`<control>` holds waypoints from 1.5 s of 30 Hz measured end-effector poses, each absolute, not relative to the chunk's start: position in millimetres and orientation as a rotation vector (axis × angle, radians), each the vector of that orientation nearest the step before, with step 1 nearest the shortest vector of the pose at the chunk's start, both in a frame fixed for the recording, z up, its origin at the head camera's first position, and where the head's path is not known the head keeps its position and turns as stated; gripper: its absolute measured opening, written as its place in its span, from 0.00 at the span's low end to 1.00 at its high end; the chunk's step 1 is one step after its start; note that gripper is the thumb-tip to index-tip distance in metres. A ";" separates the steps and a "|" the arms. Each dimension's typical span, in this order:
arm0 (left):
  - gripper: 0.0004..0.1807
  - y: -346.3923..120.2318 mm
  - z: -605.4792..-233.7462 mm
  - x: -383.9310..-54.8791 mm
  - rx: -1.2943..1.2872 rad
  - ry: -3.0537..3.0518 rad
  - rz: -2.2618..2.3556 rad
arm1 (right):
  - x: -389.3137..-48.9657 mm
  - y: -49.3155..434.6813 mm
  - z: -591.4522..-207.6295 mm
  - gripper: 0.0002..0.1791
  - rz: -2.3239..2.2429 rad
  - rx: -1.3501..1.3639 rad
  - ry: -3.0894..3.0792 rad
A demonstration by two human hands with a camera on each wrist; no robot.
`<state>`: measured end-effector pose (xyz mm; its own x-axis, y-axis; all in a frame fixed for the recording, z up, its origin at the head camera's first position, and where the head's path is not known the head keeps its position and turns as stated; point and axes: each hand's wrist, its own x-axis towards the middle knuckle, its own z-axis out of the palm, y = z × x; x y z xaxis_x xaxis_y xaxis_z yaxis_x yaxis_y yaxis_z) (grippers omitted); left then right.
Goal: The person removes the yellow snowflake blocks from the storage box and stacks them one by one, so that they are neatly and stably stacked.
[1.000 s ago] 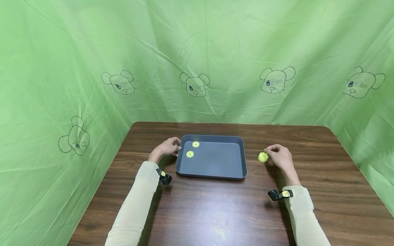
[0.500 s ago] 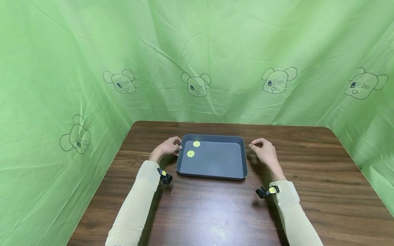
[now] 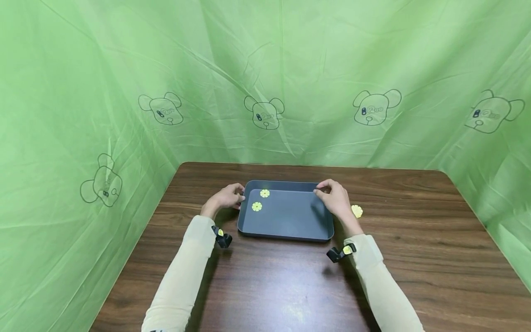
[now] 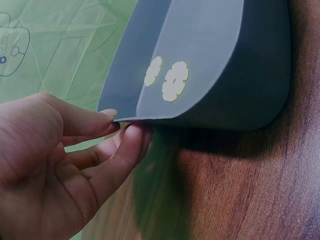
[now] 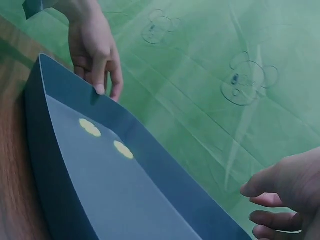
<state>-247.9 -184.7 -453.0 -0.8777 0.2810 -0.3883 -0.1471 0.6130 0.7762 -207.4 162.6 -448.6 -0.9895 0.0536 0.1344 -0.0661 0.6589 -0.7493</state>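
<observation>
A dark grey rectangular baking tray (image 3: 286,238) lies on the wooden table, with two yellow flower-shaped pieces (image 3: 264,193) (image 3: 256,206) flat near its left end. My left hand (image 3: 225,197) pinches the tray's left rim; in the left wrist view its thumb (image 4: 95,120) and fingers meet at that edge. Over the tray's right end is my right hand (image 3: 335,199), thumb and forefinger close together. No thing shows at those fingertips in the right wrist view (image 5: 295,195), though something thin could be hidden. Another yellow flower-shaped piece (image 3: 356,211), perhaps stacked, lies right of the tray.
The brown wooden table (image 3: 286,286) extends in front of the tray and to both sides. A green curtain (image 3: 232,69) with printed bear faces stands behind the table. Each wrist wears a small black camera (image 3: 222,239).
My right hand has moved left from the yellow flower-shaped piece on the table to above the tray's right end, uncovering that piece. The left hand stays at the rim.
</observation>
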 end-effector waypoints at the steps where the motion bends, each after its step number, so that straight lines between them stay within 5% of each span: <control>1: 0.19 -184.8 -453.1 -248.1 0.107 2.363 1.193 | -208.4 159.2 -448.8 0.12 1.239 0.027 -2.731; 45: 0.20 -184.4 -451.9 -247.3 0.085 2.359 1.199 | -245.6 44.5 -483.1 0.16 1.259 0.217 -2.911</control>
